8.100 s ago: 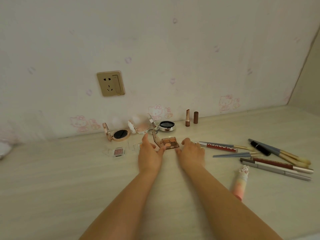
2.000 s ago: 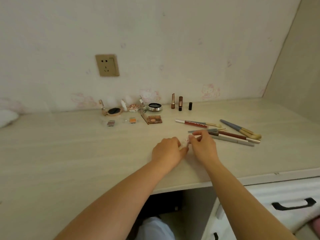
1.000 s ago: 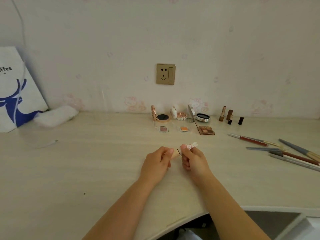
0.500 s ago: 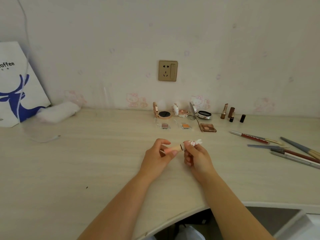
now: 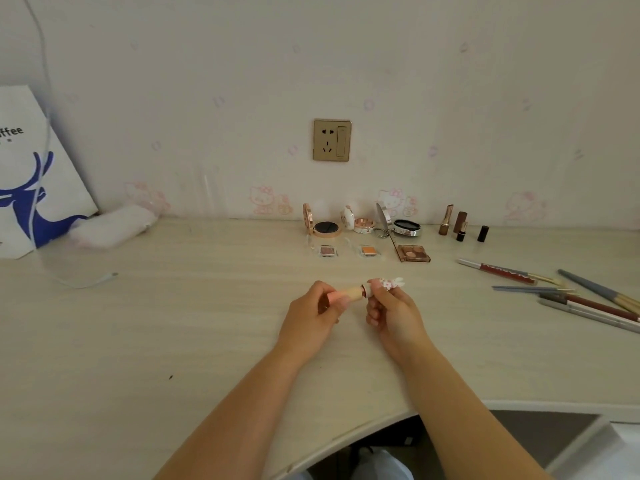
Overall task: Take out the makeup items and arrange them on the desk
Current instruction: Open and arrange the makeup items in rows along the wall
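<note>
Over the middle of the desk (image 5: pixel 173 323) my left hand (image 5: pixel 313 318) grips the peach body of a small lip balm tube (image 5: pixel 349 292). My right hand (image 5: pixel 391 315) pinches its white rabbit-shaped cap (image 5: pixel 389 283), which sits a little apart from the body. Along the wall stand three open compacts (image 5: pixel 325 227), two small eyeshadow pans (image 5: pixel 328 251), a brown eyeshadow palette (image 5: pixel 412 252) and several lipsticks (image 5: pixel 459 225). Pencils and brushes (image 5: pixel 568 292) lie scattered at the right.
A white paper bag with a blue deer (image 5: pixel 31 181) leans on the wall at far left, with a white pouch (image 5: pixel 110 225) beside it and a thin cable (image 5: pixel 83 282) on the desk. A wall socket (image 5: pixel 331 140) is above the compacts. The desk's front edge curves inward below my arms.
Since a second ago the cap has come slightly away from the tube body between my hands. Before that, I picked the tube up from the right side and my view swung left.
</note>
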{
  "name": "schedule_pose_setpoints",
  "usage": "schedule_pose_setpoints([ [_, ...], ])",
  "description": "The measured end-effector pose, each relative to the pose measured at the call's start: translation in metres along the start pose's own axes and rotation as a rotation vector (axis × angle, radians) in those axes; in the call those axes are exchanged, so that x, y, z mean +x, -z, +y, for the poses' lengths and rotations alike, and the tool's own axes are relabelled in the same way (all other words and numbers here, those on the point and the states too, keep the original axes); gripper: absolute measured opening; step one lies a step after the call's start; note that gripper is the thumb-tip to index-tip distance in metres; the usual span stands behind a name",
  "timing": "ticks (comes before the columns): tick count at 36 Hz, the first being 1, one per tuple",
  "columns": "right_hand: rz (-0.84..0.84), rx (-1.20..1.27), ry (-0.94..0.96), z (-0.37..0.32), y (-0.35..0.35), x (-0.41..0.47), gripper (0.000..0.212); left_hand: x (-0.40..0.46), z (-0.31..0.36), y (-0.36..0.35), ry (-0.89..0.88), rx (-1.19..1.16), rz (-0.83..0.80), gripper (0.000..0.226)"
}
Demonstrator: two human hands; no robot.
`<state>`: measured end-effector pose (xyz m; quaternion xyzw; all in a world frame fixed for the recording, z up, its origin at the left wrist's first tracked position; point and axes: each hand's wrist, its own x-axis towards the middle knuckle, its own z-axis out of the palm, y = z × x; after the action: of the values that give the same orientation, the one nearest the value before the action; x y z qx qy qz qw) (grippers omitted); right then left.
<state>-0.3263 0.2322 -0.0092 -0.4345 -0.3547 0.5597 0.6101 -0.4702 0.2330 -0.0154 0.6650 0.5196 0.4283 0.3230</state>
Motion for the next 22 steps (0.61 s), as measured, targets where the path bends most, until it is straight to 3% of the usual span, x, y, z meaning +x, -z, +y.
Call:
schedule_pose_setpoints([
  [4,-0.002,0.016,0.003,-0.001,0.0,-0.001,0.018,0.0,0.001,0.001,0.004,-0.07,0.01,0.014],
  [11,-0.04,-0.049,0.016,0.0,-0.001,-0.002,0.013,0.0,0.001,-0.001,-0.04,0.025,0.02,0.014],
  [16,0.045,0.088,-0.007,-0.005,0.003,0.008,0.008,0.011,-0.003,0.003,-0.084,0.071,0.069,0.015],
  [19,0.086,-0.229,0.113,-0.009,0.014,0.017,0.029,0.019,-0.01,0.01,-0.098,0.106,0.063,0.016],
  [22,-0.016,-0.693,0.28,-0.012,0.024,0.025,0.026,0.025,-0.016,0.014,-0.102,0.119,0.053,0.015],
])
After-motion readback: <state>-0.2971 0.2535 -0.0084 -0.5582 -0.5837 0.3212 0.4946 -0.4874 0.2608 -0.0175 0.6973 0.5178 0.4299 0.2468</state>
